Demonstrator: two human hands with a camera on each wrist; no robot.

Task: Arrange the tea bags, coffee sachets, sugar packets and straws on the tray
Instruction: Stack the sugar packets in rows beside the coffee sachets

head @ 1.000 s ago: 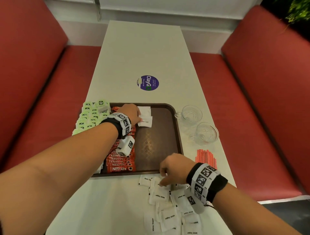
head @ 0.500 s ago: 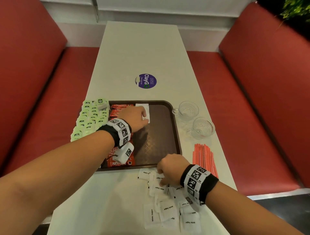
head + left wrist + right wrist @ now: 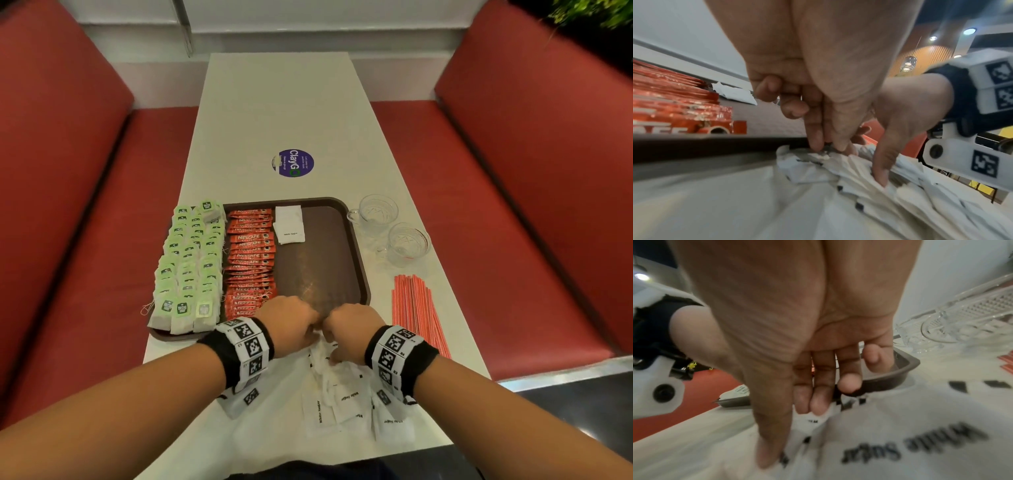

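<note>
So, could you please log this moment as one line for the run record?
both hands picking in loose sugar packets on table | tray: tea bags, coffee sachets, two sugar packets | straws still off tray

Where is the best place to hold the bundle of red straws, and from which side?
Grip the red straws around the middle from above, fingers closing across their width. They lie flat and parallel on the table right of the tray, so a mid-length grip probably keeps them balanced.
</note>
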